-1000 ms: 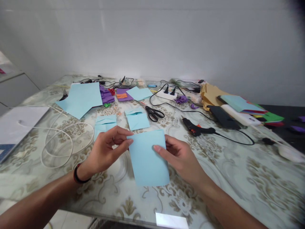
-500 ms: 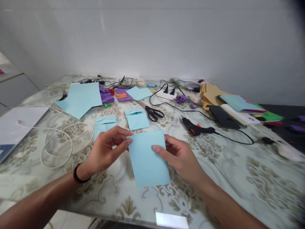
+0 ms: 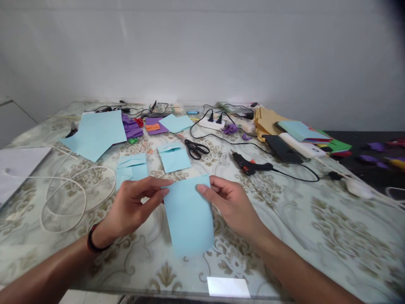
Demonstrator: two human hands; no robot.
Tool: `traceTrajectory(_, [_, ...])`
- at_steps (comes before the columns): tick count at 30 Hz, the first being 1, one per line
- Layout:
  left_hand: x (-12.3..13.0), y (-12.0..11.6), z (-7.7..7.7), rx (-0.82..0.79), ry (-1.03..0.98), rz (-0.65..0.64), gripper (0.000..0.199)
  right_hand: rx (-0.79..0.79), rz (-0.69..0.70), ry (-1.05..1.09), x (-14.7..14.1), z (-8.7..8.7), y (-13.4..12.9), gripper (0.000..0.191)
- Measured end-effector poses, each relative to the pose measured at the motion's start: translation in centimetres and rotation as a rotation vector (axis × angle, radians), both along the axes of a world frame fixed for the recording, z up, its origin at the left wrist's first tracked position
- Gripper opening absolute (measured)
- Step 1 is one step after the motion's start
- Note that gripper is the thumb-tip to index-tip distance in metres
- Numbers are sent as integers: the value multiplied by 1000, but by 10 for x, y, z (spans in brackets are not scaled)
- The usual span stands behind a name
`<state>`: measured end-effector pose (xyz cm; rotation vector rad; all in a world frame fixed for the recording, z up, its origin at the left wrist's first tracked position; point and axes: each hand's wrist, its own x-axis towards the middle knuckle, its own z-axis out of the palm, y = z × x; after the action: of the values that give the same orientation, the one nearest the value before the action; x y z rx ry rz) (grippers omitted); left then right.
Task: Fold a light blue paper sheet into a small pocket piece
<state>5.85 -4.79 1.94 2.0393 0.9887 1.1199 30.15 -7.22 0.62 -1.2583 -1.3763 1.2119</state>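
Observation:
A light blue sheet of paper (image 3: 189,217) hangs between both hands above the table, its lower edge blurred. My left hand (image 3: 136,204) pinches its upper left corner between thumb and finger. At the upper right edge, my right hand (image 3: 232,202) holds it, thumb in front and fingers behind. Just beyond the sheet lies a folded light blue paper piece (image 3: 174,159). A second folded blue piece (image 3: 134,165) is partly hidden behind my left hand. Black scissors (image 3: 196,149) rest to the right of the folded pieces.
A black glue gun (image 3: 251,164) lies at right with its cord. Farther back are a white power strip (image 3: 212,123), large blue sheets (image 3: 98,131) and purple paper (image 3: 131,126). A coiled white cable (image 3: 82,190) lies at left, and a stack of brown paper (image 3: 267,120) at back right.
The view has shifted right, so the table's objects appear farther left. Both hands still grip the blue sheet; my right thumb is now nearer its top edge.

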Motion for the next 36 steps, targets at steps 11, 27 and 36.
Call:
traceTrajectory(11, [0, 1, 4, -77, -46, -45, 19, 26, -22, -10, 1, 3, 1, 48])
traceTrajectory(27, [2, 3, -2, -160, -75, -71, 17, 91, -35, -49, 4, 3, 2, 38])
traceTrajectory(36, [0, 8, -10, -223, -113, 5, 17, 36, 96, -36, 6, -1, 7, 46])
